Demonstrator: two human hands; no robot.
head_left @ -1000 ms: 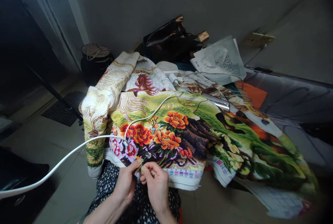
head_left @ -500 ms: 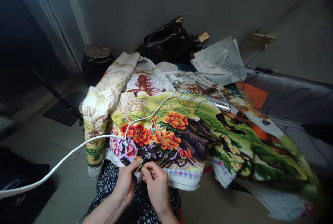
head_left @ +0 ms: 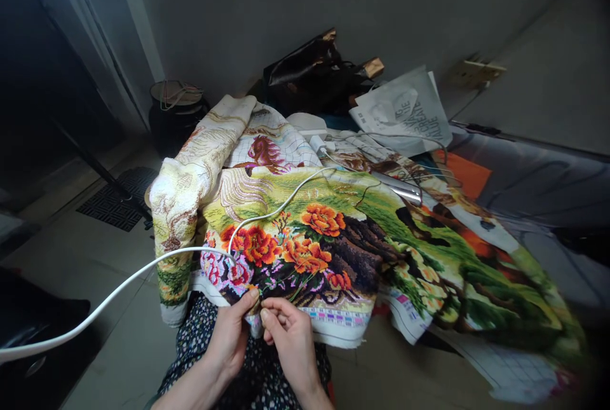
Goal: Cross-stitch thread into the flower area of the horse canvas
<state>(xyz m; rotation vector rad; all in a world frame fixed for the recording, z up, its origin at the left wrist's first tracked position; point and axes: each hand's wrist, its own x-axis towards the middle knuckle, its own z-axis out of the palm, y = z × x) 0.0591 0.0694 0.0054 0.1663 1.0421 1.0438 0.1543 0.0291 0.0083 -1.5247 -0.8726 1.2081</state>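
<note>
A large cross-stitch cloth (head_left: 286,206) with orange flowers, green grass and a reddish horse is spread over my lap and beyond. My left hand (head_left: 232,330) is closed on its near edge, thumb on top and fingers underneath. Close to that thumb, my right hand (head_left: 288,334) holds thumb and forefinger in a pinch at the cloth. Whatever is between those fingertips is too small to make out. Green thread (head_left: 305,286) lies across the stitched flowers above the right hand.
A white cable (head_left: 119,292) runs from the left over the cloth to a white plug (head_left: 318,145). A rolled part of the cloth (head_left: 174,251) hangs at left. Behind are a dark bag (head_left: 309,76) and a grey printed bag (head_left: 403,111). A black pole (head_left: 95,165) stands left.
My right hand has shifted slightly to the right, its fingertips a little farther from the left thumb. The left hand keeps its hold on the cloth.
</note>
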